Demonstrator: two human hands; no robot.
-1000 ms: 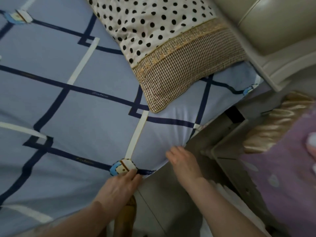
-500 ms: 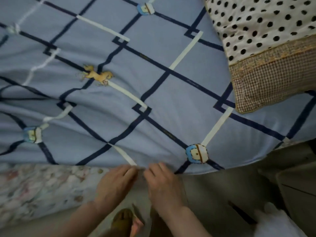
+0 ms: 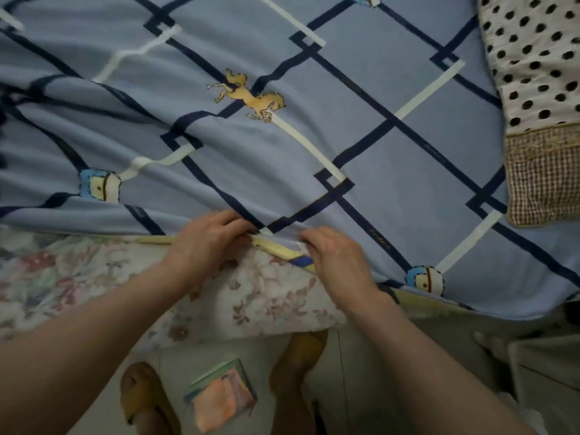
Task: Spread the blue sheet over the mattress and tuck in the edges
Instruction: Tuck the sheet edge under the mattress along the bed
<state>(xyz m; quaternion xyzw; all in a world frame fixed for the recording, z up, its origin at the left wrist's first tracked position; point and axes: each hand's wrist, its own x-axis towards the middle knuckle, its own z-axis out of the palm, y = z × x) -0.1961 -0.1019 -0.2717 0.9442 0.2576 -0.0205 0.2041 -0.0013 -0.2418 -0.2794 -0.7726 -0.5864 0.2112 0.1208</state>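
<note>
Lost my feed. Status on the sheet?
Left hand, right hand gripping blue sheet edge. Floral mattress side exposed left. Nothing in the way.

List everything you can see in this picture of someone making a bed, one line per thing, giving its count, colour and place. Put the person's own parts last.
Sheet: one, blue with navy and cream lines, spread over the bed.
Horse print: one, yellow, on the sheet, upper centre.
Pillow: one, white with black dots and a brown checked end, right.
Mattress: one, floral side, bare below the sheet's edge.
Book: one, orange and green, on the floor.
Slippers: two, yellow, on the person's feet.
Left hand: at the sheet's edge.
Right hand: gripping the sheet's edge.
</note>
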